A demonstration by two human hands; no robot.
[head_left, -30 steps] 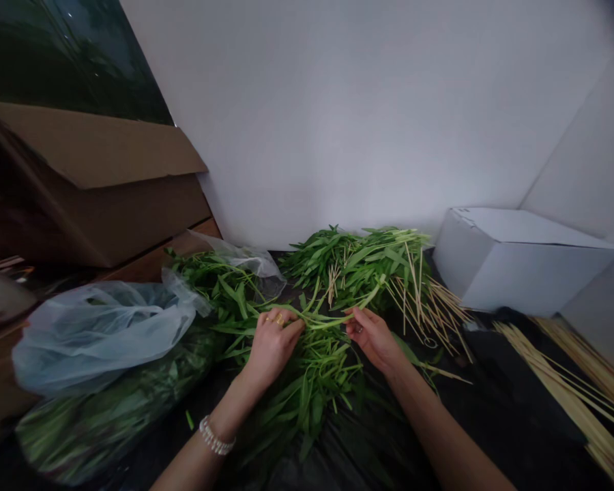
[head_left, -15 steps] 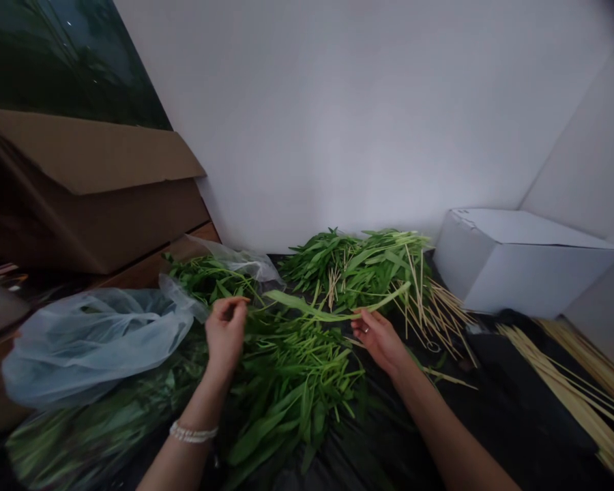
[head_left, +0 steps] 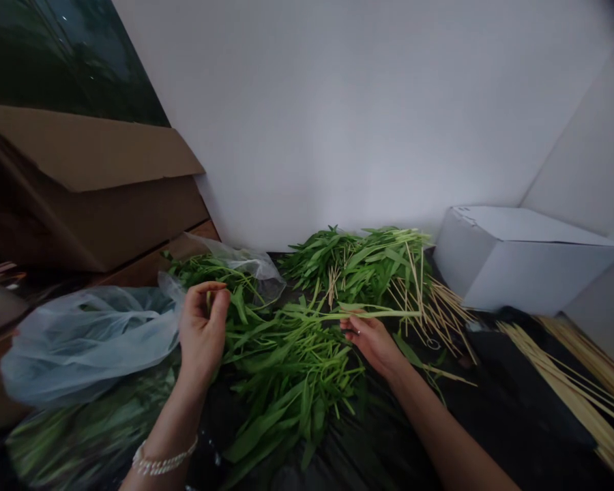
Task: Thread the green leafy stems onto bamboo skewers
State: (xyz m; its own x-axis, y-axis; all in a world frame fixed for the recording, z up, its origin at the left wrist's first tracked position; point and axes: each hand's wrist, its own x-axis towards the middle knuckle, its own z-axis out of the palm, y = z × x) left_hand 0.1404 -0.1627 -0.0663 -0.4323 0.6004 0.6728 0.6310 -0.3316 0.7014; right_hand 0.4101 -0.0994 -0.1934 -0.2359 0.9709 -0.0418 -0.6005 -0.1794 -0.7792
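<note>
My right hand (head_left: 371, 337) pinches a long, pale green stem of water spinach (head_left: 389, 314), whose stalk points right above the fingers. To its left, my left hand (head_left: 202, 327) is closed with thumb and fingers curled together. Whatever it may hold is hidden or too small to make out. Between and below both hands spreads a loose heap of water spinach (head_left: 297, 382) on black plastic sheeting (head_left: 358, 450). Behind, a second pile of the greens (head_left: 373, 266) lies with thin wooden sticks (head_left: 447, 310) poking out to the right.
A clear plastic bag (head_left: 97, 341) and bagged greens (head_left: 92, 436) lie on the left, below an open cardboard box (head_left: 133, 211). More greens (head_left: 199, 273) rest by a plastic wrap (head_left: 250, 266). At right are a white box (head_left: 532, 266) and long pale sticks (head_left: 552, 382).
My left hand has moved left, away from the right hand. The stem in my right hand has swung straighter and now points rightward; the right hand has shifted slightly left.
</note>
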